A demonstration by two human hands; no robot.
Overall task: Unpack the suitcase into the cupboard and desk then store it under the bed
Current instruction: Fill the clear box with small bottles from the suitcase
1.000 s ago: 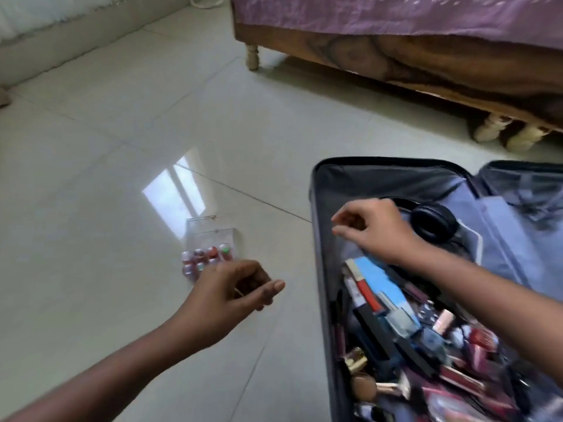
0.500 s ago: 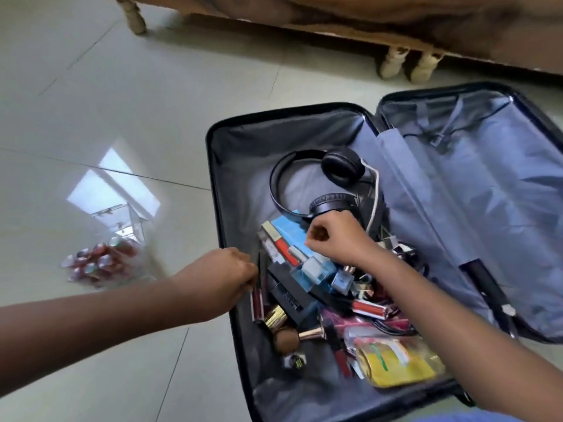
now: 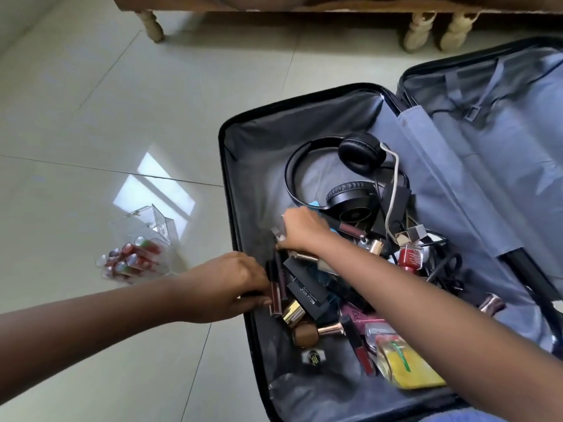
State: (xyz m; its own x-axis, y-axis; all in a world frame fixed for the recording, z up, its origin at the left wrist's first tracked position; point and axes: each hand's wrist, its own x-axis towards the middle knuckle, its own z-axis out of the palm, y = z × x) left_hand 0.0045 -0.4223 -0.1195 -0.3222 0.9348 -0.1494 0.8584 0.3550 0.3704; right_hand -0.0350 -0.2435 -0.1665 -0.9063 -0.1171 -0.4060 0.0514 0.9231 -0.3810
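Sorting small cosmetics out of the open suitcase (image 3: pixel 304 123) looks like the step in hand; it lies on the floor at centre and right of the frame, below the wooden bed (image 3: pixel 274 3) along the top edge. The left hand (image 3: pixel 231 284), at lower centre, reaches over the suitcase's left rim with fingers curled round a slim dark lip-gloss tube (image 3: pixel 275 295). Just above it, the right hand (image 3: pixel 300 229) pinches a small item at the fingertips; what it is cannot be told.

The next move probably calls for lifting these pieces clear without dragging the tangle of neighbours, and setting them somewhere that keeps them together, perhaps the clear organiser (image 3: pixel 143 239) at centre left, which already holds glossy red tubes.

Much remains packed: black headphones (image 3: pixel 350 178) with padded cups and a thin hard band, a white cable (image 3: pixel 394 178) looping over them, a matt black carton (image 3: pixel 306 292), gold-capped cylinders, a yellow crinkly pouch (image 3: pixel 408 367). The lining is soft grey fabric, the shell hard and black, the floor tiles polished and reflective.
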